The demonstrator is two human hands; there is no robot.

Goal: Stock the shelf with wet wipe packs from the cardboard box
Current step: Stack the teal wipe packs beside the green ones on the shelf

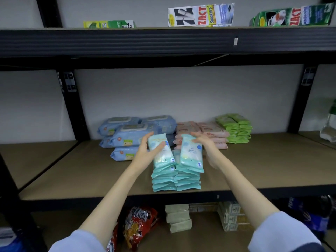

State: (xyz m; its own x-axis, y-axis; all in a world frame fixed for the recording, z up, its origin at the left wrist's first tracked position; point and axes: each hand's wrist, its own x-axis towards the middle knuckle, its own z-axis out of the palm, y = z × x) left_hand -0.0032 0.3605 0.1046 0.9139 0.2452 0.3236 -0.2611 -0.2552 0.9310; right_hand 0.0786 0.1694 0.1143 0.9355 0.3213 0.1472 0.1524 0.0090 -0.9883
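Two stacks of teal wet wipe packs (176, 180) stand side by side near the front of the middle shelf (91, 171). My left hand (145, 151) grips the top pack of the left stack (161, 151), which is tilted up. My right hand (203, 142) holds the top pack of the right stack (190, 153), fingers curled over its far end. The cardboard box is out of view.
Behind the teal stacks lie blue wipe packs (131, 135), pink packs (201, 135) and green packs (234, 128). Toothpaste boxes (200, 15) sit on the top shelf. Snack bags (140, 226) and small boxes (179, 217) fill the shelf below. Black uprights (72, 106) frame the bay.
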